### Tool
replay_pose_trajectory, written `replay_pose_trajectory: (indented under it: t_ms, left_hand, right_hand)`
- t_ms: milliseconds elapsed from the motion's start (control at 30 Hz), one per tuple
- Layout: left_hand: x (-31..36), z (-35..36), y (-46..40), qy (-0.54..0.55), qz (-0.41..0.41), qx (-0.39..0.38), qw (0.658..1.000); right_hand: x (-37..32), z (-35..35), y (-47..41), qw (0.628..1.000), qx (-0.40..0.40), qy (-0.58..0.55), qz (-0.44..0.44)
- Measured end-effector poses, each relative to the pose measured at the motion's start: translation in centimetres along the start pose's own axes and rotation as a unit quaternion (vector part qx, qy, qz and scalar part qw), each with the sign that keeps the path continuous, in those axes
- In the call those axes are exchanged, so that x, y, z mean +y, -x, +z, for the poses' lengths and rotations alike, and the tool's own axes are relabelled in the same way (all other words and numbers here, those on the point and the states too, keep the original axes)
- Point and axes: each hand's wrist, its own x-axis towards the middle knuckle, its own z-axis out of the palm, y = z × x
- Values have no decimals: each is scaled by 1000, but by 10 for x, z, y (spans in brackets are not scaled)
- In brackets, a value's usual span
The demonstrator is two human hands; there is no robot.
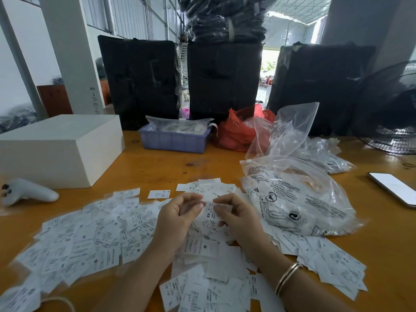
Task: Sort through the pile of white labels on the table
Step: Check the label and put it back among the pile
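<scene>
**Head view: both hands pinching one XS label over the pile**

Head cam is looking down at an orange wooden table (171,163), so going left to right. A white controller (27,192) is lying near the left edge, with a big white box (60,149) sitting just behind it. The pile of white labels (94,239) is spreading across the whole near half of the table, labels overlapping and pointing every which way; I'm reading "S", "M", "XS" and "L" on some, the fine print is too blurry.

In the middle, the left hand (177,218) and right hand (236,218) are coming together just above the pile, fingers curled, both pinching the same single label (210,213). It's standing roughly upright with its long axis running top to bottom, and "XS" is printed sideways on it.

Behind them a purple bin (174,140) is holding bagged stuff, with a red plastic bag (236,134) beside it. Clear plastic bags (297,194) with black print are crowding the pile's right edge and touching it. A phone (394,189) is lying near the right edge, and a black fan (391,109) is standing at the far right corner.

Open table is showing between the box and the bin, and around the phone.
</scene>
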Motion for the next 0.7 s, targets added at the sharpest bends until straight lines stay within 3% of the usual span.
replay_pose_trajectory:
  t_ms: [233, 400, 700]
  left_hand:
    - [0, 1, 1, 7, -6, -8, 1000]
    - [0, -4, -1, 40, -32, 24, 998]
    - [2, 0, 3, 31, -32, 3, 999]
  right_hand:
    - [2, 2, 0, 1000, -12, 13, -13]
    - [4, -6, -6, 995, 55, -82, -1]
    - [4, -1, -4, 989, 35, -142, 12]
